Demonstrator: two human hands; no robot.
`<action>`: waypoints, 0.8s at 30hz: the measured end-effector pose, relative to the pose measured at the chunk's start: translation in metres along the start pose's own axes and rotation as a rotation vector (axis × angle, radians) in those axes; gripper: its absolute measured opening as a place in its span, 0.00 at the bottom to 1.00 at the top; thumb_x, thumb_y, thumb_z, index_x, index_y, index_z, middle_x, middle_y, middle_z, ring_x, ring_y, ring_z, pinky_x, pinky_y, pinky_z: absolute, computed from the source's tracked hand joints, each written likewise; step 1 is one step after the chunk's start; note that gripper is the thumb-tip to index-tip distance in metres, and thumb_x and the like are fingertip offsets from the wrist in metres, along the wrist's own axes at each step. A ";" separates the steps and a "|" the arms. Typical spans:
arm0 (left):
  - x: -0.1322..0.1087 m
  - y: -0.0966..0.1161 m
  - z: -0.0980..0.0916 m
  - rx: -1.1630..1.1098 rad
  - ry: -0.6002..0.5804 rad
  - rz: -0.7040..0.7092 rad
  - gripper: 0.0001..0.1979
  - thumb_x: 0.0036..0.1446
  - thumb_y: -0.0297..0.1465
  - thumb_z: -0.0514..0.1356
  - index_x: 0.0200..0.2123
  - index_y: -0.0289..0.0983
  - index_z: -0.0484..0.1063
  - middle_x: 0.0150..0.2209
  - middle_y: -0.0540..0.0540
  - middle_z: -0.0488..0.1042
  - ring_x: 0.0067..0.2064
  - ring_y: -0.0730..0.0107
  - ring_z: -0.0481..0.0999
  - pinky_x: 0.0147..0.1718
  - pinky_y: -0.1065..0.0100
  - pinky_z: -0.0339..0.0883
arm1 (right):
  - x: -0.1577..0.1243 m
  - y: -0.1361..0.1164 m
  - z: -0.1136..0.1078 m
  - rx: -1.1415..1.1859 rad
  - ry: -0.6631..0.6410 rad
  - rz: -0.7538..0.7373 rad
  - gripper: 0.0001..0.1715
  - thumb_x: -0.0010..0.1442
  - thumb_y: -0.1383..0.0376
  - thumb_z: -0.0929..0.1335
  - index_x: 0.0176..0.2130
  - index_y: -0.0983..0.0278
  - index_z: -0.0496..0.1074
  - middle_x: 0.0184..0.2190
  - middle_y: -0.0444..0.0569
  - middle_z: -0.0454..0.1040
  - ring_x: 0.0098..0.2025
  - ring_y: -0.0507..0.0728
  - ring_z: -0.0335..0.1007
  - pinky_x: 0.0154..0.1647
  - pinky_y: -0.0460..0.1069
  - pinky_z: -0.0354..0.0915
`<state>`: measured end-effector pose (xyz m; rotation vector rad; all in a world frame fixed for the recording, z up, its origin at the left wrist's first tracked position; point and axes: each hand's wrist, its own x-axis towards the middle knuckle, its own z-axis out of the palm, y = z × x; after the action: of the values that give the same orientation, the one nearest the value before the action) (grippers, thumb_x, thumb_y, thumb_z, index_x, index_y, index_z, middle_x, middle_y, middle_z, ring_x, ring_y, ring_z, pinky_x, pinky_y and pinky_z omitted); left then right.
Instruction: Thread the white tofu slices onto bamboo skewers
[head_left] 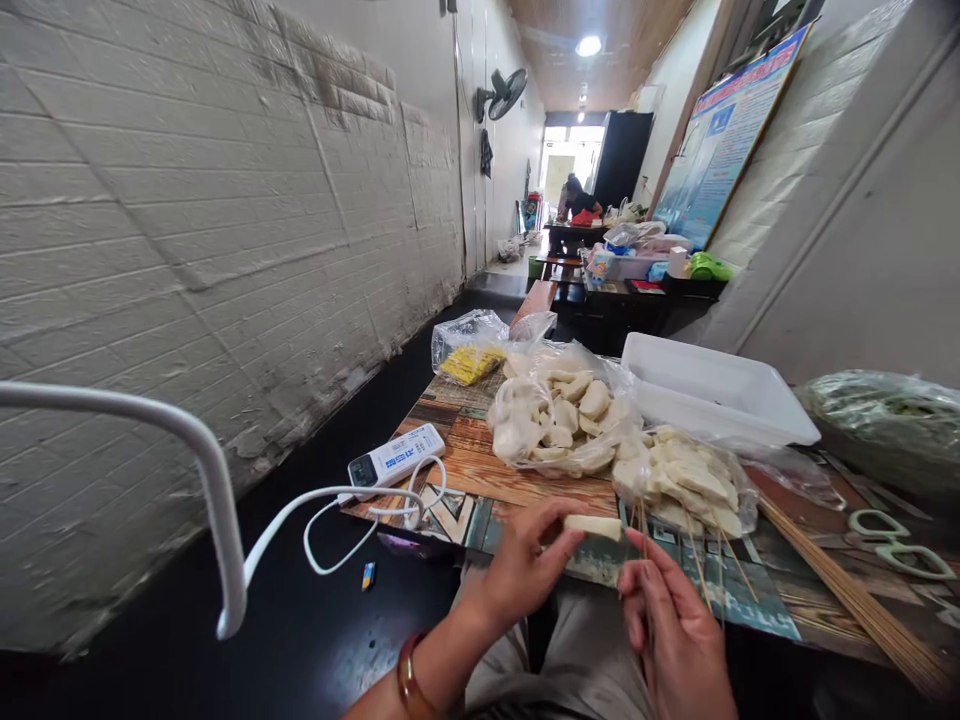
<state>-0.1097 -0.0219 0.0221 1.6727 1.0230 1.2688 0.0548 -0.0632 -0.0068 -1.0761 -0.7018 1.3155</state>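
Pale slice (594,526) in hand, on the near side of the large bag (559,415)

White cable (352,491): smooth, looped; left of the large bag.

Power strip (397,458): oblong, white, blue print, dark end panel; left of the large bag.

Small bag (470,355): clear, crinkled film, yellow contents; at the large bag's far left.

Left hand (525,560): amber bangle (407,680) at the wrist; thumb and fingers pinched on the slice's left end; nearer than the large bag.

Large bag: clear plastic, heaped with cream-white, rounded, thick-cut pieces.

Pale slice: creamy, matte, slim, straight-edged; held roughly level.

Right hand (675,615): fingers curled closely round upright thin sticks (643,525); nearer than the large bag, to its right. Fingertip close to the slice; contact cannot be told.

Second bag (690,480): clear film, flat, stacked, cream slices; right beside the large bag.

White tub (720,385): rectangular, rounded corners; right of the large bag.

Stick bundle (847,585): tan, slender, straight; well right of the large bag.

Scissors (892,546): pale looped handles; farthest right of it.
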 end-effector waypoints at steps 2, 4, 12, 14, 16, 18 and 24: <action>-0.004 -0.001 0.004 -0.145 -0.038 -0.035 0.11 0.58 0.36 0.61 0.42 0.37 0.75 0.48 0.38 0.77 0.48 0.59 0.75 0.46 0.63 0.68 | -0.001 0.000 -0.001 -0.015 0.004 -0.013 0.26 0.56 0.52 0.73 0.51 0.58 0.72 0.29 0.40 0.74 0.17 0.43 0.58 0.16 0.40 0.56; -0.006 -0.002 0.006 -0.251 -0.053 -0.063 0.12 0.56 0.37 0.63 0.40 0.37 0.75 0.50 0.37 0.75 0.51 0.56 0.74 0.50 0.61 0.66 | -0.003 -0.001 0.000 -0.026 0.003 -0.025 0.25 0.56 0.53 0.73 0.51 0.59 0.72 0.29 0.41 0.75 0.16 0.44 0.59 0.16 0.40 0.57; -0.003 -0.004 0.014 -0.602 0.037 -0.308 0.23 0.45 0.33 0.71 0.46 0.38 0.74 0.46 0.42 0.76 0.47 0.60 0.74 0.48 0.61 0.66 | -0.006 -0.003 0.007 -0.097 0.015 -0.085 0.23 0.58 0.54 0.72 0.49 0.62 0.73 0.28 0.42 0.76 0.15 0.46 0.59 0.15 0.43 0.57; -0.003 -0.006 0.016 -0.648 0.054 -0.369 0.25 0.42 0.32 0.73 0.47 0.38 0.75 0.46 0.42 0.76 0.47 0.61 0.75 0.48 0.62 0.66 | -0.006 0.000 0.005 -0.084 0.020 -0.086 0.22 0.59 0.54 0.72 0.49 0.62 0.73 0.29 0.42 0.76 0.15 0.45 0.59 0.15 0.42 0.57; -0.004 -0.008 0.018 -0.669 0.066 -0.425 0.22 0.41 0.32 0.73 0.42 0.36 0.77 0.46 0.42 0.76 0.46 0.62 0.75 0.46 0.64 0.67 | -0.005 0.002 0.003 -0.081 0.018 -0.087 0.21 0.59 0.55 0.71 0.49 0.62 0.73 0.29 0.42 0.76 0.15 0.45 0.60 0.15 0.41 0.57; -0.004 -0.009 0.020 -0.695 0.059 -0.464 0.19 0.40 0.33 0.74 0.37 0.34 0.77 0.44 0.42 0.77 0.43 0.65 0.76 0.43 0.67 0.68 | -0.005 0.004 0.001 -0.095 0.005 -0.081 0.21 0.60 0.55 0.71 0.49 0.63 0.74 0.29 0.42 0.76 0.15 0.45 0.60 0.15 0.41 0.57; -0.001 -0.004 0.016 -0.863 -0.023 -0.584 0.20 0.44 0.36 0.72 0.35 0.35 0.69 0.33 0.47 0.77 0.31 0.68 0.79 0.31 0.69 0.73 | -0.008 -0.002 -0.005 -0.079 0.019 -0.073 0.19 0.58 0.55 0.72 0.47 0.61 0.77 0.29 0.40 0.72 0.15 0.44 0.60 0.13 0.41 0.54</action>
<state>-0.0944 -0.0230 0.0150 0.6602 0.7042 1.0533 0.0584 -0.0716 -0.0058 -1.1151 -0.7771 1.2220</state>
